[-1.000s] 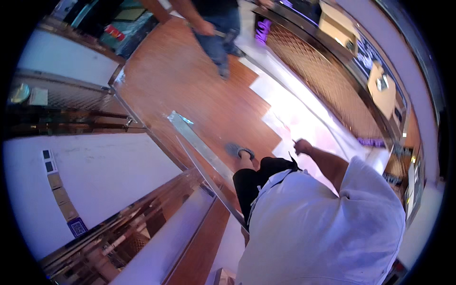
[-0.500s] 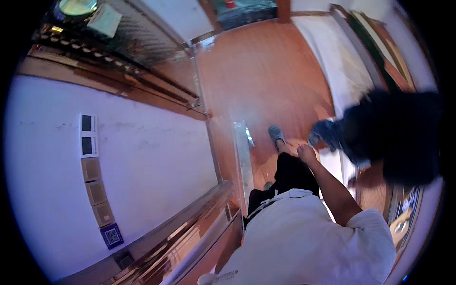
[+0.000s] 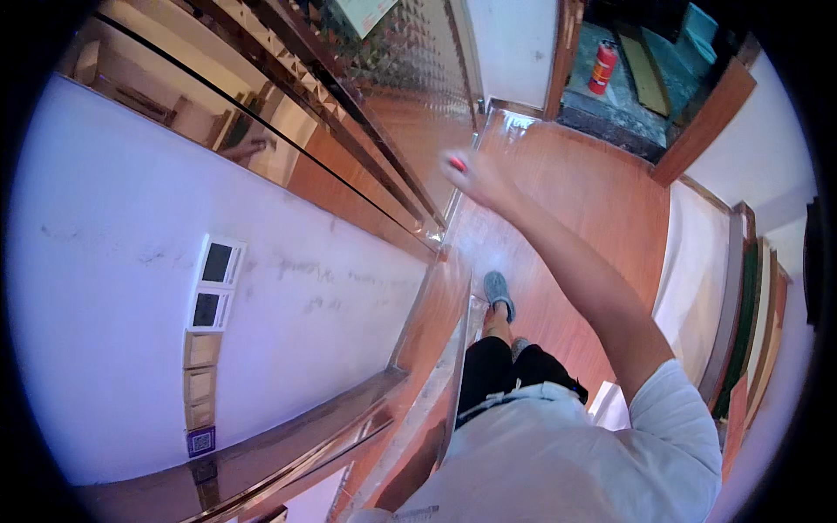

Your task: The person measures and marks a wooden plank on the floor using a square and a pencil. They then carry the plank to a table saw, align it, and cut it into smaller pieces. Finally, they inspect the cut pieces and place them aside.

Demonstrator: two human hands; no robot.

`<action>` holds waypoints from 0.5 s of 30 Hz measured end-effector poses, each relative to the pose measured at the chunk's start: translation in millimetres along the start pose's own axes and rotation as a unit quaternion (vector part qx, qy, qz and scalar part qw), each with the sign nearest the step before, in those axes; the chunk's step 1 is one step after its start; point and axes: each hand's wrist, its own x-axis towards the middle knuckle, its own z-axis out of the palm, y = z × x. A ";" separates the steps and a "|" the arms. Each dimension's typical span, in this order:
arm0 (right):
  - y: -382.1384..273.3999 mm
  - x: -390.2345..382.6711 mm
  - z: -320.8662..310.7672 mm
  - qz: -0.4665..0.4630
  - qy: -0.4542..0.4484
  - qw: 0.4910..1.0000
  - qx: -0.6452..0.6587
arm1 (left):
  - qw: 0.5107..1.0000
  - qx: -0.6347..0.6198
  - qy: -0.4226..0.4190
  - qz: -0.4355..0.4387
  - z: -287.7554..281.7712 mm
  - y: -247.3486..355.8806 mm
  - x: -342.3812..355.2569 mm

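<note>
My right hand (image 3: 469, 179), blurred, is raised beside a wood-framed, patterned glass panel (image 3: 405, 122), its fingers closed on a small red object (image 3: 456, 164). My left forearm (image 3: 410, 475) runs down at the lower middle beside a long, narrow metal-like strip (image 3: 440, 370); that hand is hidden, so I cannot tell what it holds. Below are my legs and a grey slip-on shoe (image 3: 497, 292) on the wood-look floor (image 3: 575, 244).
A red extinguisher (image 3: 602, 70) stands beyond a doorway (image 3: 562, 57). Long boards (image 3: 745, 314) lean along the right wall beside white sheeting (image 3: 693, 253). The left white wall (image 3: 122, 261) carries switch panels (image 3: 216, 261) and small tan squares (image 3: 199, 383).
The view has turned toward the doorway. My right hand has risen forward and left to the glass panel. The other person who was passing on my right has mostly left the view.
</note>
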 end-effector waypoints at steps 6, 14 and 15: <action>-10.2 169.8 16.5 -0.141 0.133 0.978 0.074 | 0.999 -0.030 -0.039 -0.022 77.3 42.7 78.0; -26.7 208.7 39.4 -0.092 0.018 0.993 0.069 | 0.995 -0.094 -0.020 -0.039 129.6 81.0 77.9; -27.0 208.4 42.2 -0.098 0.024 0.992 0.080 | 0.994 -0.102 -0.015 -0.039 136.5 78.1 76.8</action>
